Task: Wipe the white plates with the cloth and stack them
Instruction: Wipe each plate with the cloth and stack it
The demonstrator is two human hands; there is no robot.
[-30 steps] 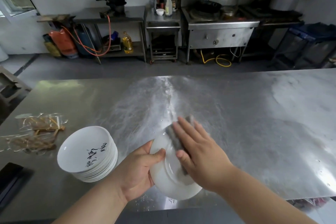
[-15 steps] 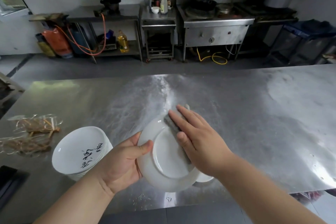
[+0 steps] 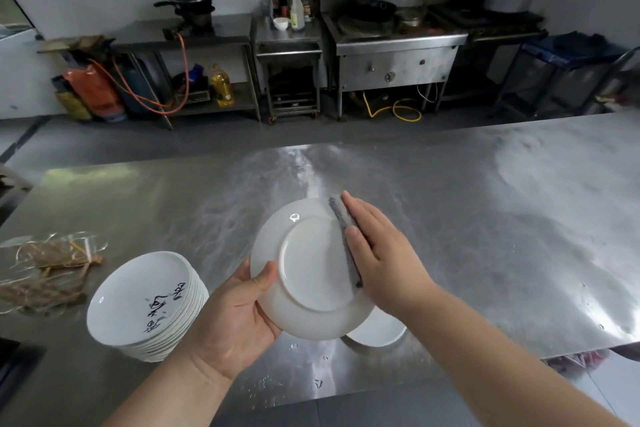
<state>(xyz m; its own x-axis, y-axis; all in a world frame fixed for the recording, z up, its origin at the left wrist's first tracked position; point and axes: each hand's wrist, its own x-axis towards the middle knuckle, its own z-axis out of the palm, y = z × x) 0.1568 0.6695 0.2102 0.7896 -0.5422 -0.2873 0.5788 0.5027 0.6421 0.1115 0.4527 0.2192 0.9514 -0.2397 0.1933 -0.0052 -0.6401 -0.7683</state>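
My left hand (image 3: 235, 319) grips a white plate (image 3: 308, 270) by its left rim, thumb on the underside, which faces me. My right hand (image 3: 377, 253) lies flat with straight fingers on a grey cloth (image 3: 346, 239), pressing it against the plate's right side. A stack of white plates (image 3: 149, 305) with black writing on the top one stands on the steel table (image 3: 485, 218) to the left. Another white plate (image 3: 377, 331) lies on the table under the held plate, mostly hidden.
Clear bags of brown sticks (image 3: 48, 270) lie at the table's left. A dark object (image 3: 14, 360) sits at the near left corner. Beyond the table are a stove (image 3: 391, 45), steel shelves (image 3: 187, 45) and gas cylinders (image 3: 93, 90).
The held plate has tilted up so more of its underside faces me. My right hand and the cloth have slid from the plate's middle to its right edge.
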